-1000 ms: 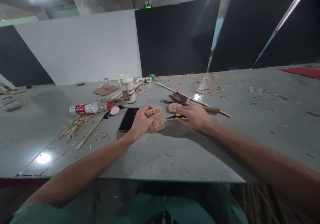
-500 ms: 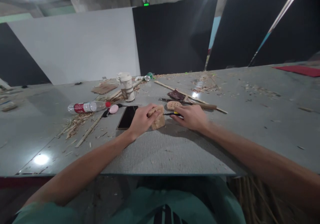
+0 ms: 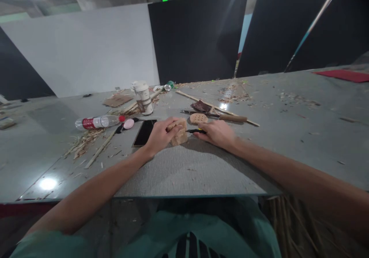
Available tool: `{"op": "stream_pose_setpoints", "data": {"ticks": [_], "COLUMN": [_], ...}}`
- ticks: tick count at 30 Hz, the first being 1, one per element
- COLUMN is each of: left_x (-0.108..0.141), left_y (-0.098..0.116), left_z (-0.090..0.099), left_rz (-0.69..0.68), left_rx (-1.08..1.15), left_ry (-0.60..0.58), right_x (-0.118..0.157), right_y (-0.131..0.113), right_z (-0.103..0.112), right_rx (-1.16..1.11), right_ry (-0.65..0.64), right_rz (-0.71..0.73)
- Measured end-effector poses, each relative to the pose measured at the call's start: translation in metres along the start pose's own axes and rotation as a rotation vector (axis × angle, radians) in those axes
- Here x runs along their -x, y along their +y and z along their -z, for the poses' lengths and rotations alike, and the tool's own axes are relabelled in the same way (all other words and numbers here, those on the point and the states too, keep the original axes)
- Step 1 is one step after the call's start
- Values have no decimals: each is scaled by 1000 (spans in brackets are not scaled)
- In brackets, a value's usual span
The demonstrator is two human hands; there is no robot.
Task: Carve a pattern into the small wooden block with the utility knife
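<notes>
My left hand (image 3: pixel 162 136) is closed round a pale wooden block (image 3: pixel 180 137) near the middle of the table. In my right hand (image 3: pixel 216 133) is a thin black knife (image 3: pixel 194 131) with a bit of yellow on it, pointing left. The knife's tip is at the block's right side. Just beyond the knife lies a round tan piece with holes (image 3: pixel 198 118). Behind that piece are a wooden-handled tool (image 3: pixel 233 118) and a dark red-brown piece (image 3: pixel 201 105).
A black phone (image 3: pixel 145 133) lies left of my left hand. Farther left are a pink oval item (image 3: pixel 128 124) and a plastic bottle (image 3: pixel 99 122). A paper cup (image 3: pixel 143 98) stands behind, near a green can (image 3: pixel 169 85). Wood strips and shavings lie on the grey table (image 3: pixel 187 177).
The whole view has shifted slightly, with things appearing a little up and to the left. Both hands keep their holds, and the block looks slightly turned.
</notes>
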State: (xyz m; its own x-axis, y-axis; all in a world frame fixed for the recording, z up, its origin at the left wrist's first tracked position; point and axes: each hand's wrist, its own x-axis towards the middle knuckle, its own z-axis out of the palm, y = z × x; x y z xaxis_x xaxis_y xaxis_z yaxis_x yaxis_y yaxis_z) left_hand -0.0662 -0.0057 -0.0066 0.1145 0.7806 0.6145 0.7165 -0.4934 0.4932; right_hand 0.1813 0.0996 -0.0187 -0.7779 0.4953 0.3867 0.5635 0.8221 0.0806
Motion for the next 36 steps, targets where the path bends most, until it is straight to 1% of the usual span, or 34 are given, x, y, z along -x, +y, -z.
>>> {"op": "stream_pose_setpoints", "data": {"ticks": [13, 22, 32, 36], "left_x": [0, 0, 0, -1], "left_y": [-3, 0, 0, -5], "left_z": [-1, 1, 2, 4], "left_rz": [6, 9, 4, 2], "left_rx": [30, 48, 57, 49], "left_ry": [2, -18, -45, -50], "right_x": [-1, -2, -1, -2], "right_y": [0, -1, 1, 1], "right_z": [-6, -2, -5, -7], "right_rx": [-9, -30, -6, 19], "right_ry": [-55, -80, -91, -142], "right_rz": [-45, -47, -35, 26]}}
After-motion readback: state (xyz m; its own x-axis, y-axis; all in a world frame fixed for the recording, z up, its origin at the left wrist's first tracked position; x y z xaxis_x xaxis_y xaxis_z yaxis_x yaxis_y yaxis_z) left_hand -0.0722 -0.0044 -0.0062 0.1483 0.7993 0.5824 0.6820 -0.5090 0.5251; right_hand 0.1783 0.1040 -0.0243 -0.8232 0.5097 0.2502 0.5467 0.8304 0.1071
